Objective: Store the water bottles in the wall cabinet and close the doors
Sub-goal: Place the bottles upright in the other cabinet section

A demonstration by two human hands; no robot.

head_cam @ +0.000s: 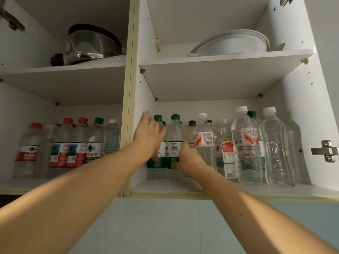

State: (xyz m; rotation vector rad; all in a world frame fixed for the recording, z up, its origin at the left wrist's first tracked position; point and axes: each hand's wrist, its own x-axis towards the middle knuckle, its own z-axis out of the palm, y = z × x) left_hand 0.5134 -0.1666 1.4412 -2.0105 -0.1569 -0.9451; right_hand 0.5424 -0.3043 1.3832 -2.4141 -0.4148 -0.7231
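Note:
The wall cabinet stands open, with its doors out of view. Its bottom shelf holds several water bottles in both compartments. My left hand wraps round a green-capped bottle at the far left of the right compartment, one finger lying against the divider wall. My right hand grips the green-capped bottle beside it, thumb up along its label. Both bottles stand upright on the shelf. To their right are taller clear bottles with white caps.
The left compartment holds red-capped bottles. On the upper shelves sit a steel pot at left and a white bowl at right. A door hinge juts from the right wall. Pale blue wall lies below the cabinet.

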